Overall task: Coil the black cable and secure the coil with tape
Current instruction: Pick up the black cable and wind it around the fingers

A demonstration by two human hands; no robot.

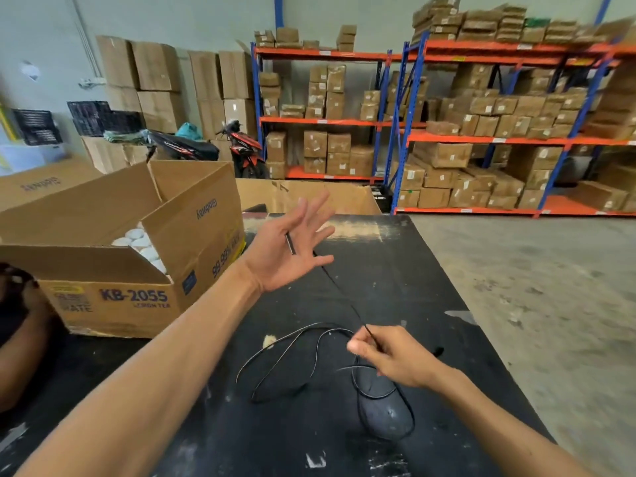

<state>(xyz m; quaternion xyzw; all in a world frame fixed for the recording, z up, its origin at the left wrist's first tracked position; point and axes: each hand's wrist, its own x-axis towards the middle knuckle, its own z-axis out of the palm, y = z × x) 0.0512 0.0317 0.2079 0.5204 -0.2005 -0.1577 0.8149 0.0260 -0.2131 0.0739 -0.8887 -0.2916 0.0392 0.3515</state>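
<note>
Black tabletop (430,270) w/ an open cardboard box (113,256) at its left edge; the black cable (320,359) sprawls in loose loops on the near middle, one strand rising taut toward the far side. Left hand (289,249) is raised, palm up, fingers splayed, cable end lying across the palm & not really clamped. Right hand (389,356) pinches the strand low, just above the loops. I'd say coiling is only beginning: better to close the left thumb on that end first, then feed even loops w/ the right, so nothing slips. No tape visible.
</note>
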